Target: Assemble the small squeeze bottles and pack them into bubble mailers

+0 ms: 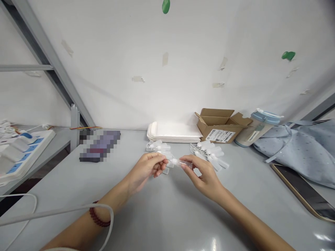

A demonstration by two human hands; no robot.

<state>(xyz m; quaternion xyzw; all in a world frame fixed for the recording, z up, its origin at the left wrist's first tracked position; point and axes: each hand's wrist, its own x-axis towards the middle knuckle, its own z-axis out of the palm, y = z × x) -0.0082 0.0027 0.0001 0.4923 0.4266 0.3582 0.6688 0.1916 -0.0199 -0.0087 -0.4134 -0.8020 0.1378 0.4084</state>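
My left hand (149,168) and my right hand (202,174) meet over the middle of the grey table (167,216). Between their pinched fingertips they hold a small clear plastic tube with a white cap (176,162). The left fingers pinch its white end and the right fingers pinch its clear end. Just behind the left hand lies a small heap of white plastic pieces (158,146). A second heap of similar white pieces with thin wire (210,153) lies behind the right hand.
A stack of white trays (174,132) and an open cardboard box (221,125) stand by the wall. A lidded cup (258,127), blue cloth (300,150) and a dark tablet (305,191) lie at right. A power strip (24,150) sits at left; a white cable (52,212) crosses the foreground.
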